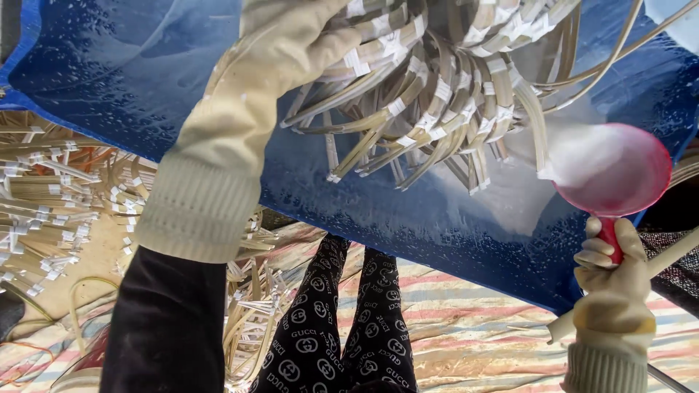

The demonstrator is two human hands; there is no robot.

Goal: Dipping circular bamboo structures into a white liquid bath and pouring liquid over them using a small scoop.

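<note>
Tarp [102, 65] — blue, wet — under cane bundle [429, 94]; right hand [611, 291] perhaps on red scoop [611, 171].

Cane bundle [429, 94] left of scoop [611, 171]

Striped cloth [480, 320] on the ground, under taped cane bundles [44, 211].

A craft workshop: taped cane bundles [51, 211] everywhere, blue soaking tarp [131, 80].
</note>
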